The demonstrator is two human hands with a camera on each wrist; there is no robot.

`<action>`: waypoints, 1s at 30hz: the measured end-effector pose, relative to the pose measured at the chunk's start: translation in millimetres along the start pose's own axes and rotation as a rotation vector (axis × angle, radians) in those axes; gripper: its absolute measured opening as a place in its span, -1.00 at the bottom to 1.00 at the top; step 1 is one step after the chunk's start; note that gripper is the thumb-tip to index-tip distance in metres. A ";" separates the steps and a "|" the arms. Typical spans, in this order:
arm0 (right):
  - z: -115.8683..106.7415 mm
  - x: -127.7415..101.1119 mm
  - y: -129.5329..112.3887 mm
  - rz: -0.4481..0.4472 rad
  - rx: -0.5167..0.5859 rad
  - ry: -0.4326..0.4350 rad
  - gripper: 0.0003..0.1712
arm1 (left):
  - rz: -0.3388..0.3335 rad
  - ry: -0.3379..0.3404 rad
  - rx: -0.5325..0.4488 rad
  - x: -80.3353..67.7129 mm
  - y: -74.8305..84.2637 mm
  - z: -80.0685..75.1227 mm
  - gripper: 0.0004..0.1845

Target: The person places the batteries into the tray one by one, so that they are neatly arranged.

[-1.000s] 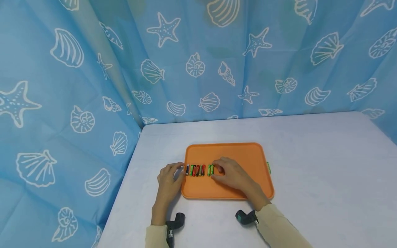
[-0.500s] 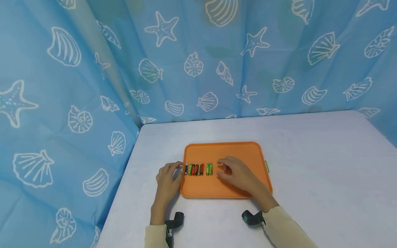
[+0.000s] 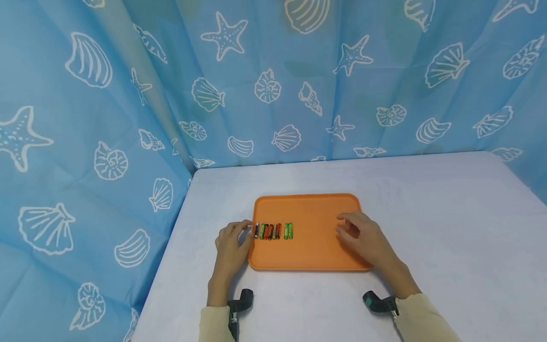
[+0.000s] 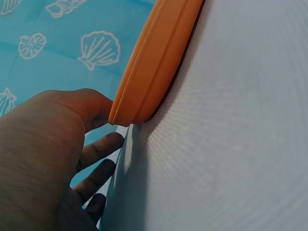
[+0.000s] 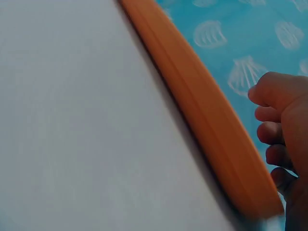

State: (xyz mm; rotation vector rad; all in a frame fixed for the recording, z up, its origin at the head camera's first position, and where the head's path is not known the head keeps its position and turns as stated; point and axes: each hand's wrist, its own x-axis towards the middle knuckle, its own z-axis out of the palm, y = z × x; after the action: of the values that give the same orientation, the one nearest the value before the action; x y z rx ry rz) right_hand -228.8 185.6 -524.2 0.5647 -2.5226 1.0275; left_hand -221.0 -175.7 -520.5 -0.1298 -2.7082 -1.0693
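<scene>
Several small batteries lie on an orange tray (image 3: 316,209), placed upright side by side near its left edge. At the left of the row is a dark battery (image 3: 257,230) with a white end. Red and green batteries (image 3: 271,231) follow, and a pair of green batteries (image 3: 288,231) lies slightly apart on the right. My left hand (image 3: 231,249) rests beside the tray's left rim; in the left wrist view its thumb is right at the rim. My right hand (image 3: 366,240) hovers over the tray's right edge, fingers loosely bent, holding nothing.
The tray sits on a table covered by a white cloth (image 3: 444,223). A blue curtain (image 3: 307,85) with seashell prints hangs behind and along the left side. Black wrist camera mounts (image 3: 380,304) stick out from both forearms.
My right hand has let go of the rightmost green battery and moved right across the tray. It now covers the green battery seen earlier beyond the right rim. My left hand has stayed put.
</scene>
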 end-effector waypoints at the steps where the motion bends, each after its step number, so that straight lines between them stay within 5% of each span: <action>1: -4.1 -3.3 3.9 0.010 -0.007 0.027 -0.64 | 0.000 -0.003 0.000 0.2 0.3 -0.2 -0.67; 6: -24.0 -12.5 19.4 0.088 -0.025 0.069 -0.65 | 0.001 0.004 -0.001 0.0 -2.2 -1.0 -0.68; 12: -42.2 -16.7 36.0 0.196 -0.065 -0.059 -0.61 | -0.022 0.010 -0.013 -3.5 -5.5 0.0 -0.68; 30: -54.1 -17.2 42.0 0.243 -0.085 -0.281 -0.44 | -0.005 -0.005 -0.008 -0.3 -0.3 0.2 -0.67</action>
State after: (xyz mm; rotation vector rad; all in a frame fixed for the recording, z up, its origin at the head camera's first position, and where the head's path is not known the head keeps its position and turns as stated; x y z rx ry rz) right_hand -225.1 256.0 -520.1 0.4091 -2.9259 0.9725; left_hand -220.8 -175.8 -520.9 -0.1271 -2.7106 -1.0834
